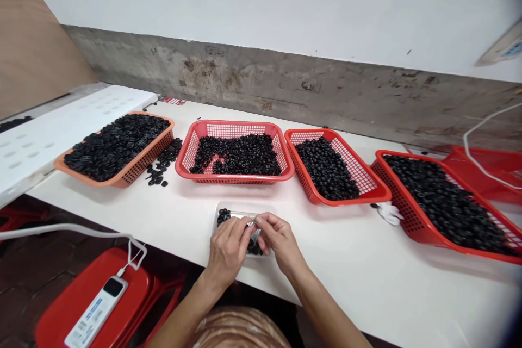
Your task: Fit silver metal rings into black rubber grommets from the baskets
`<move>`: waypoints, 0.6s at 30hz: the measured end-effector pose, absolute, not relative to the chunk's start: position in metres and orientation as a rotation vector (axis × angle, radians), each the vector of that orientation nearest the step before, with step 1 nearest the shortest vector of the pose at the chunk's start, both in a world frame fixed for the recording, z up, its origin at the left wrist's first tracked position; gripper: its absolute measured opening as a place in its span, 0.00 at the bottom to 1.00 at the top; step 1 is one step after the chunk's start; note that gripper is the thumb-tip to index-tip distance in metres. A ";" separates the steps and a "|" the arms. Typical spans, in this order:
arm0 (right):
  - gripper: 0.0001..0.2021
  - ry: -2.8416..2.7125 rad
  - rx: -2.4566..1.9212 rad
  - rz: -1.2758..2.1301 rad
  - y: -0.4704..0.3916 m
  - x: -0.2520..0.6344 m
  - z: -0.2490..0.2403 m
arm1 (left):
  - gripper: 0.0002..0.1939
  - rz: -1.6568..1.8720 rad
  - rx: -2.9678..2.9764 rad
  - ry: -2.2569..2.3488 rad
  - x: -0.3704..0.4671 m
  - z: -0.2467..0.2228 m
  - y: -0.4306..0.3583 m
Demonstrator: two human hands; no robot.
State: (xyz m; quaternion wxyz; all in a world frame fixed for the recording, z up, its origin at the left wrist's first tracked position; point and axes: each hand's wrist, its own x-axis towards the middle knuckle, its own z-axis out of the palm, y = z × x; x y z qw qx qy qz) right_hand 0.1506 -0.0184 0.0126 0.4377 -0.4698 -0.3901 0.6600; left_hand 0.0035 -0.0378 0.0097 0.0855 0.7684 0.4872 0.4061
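Note:
My left hand [227, 244] and my right hand [281, 240] meet above a small translucent tray [267, 208] at the near edge of the table. Both are closed, thumbs and fingertips together on a small shiny piece [250, 223], pale or silvery and too small to name exactly. Black ring-like parts [223, 216] lie at the tray's left end, and more show beneath my hands. My fingers hide much of the tray's middle. Straight behind it stands a red basket [234, 178] with black rings spread over its bottom.
An orange basket [122, 176] heaped with flat black parts stands left, loose black pieces [163, 160] beside it. Two red baskets, one nearer [373, 196] and one farther right [416, 231], hold black parts. A white glove [389, 213] lies between them. A power strip [97, 312] rests on a red stool [112, 266].

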 end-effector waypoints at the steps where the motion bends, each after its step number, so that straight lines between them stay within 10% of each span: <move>1: 0.21 -0.964 -1.163 1.635 -0.019 0.150 0.013 | 0.08 1.227 2.291 1.457 0.004 0.010 -0.038; 18: 0.20 -1.277 -1.212 1.529 -0.024 0.155 0.012 | 0.04 1.194 1.997 1.456 -0.001 0.010 -0.035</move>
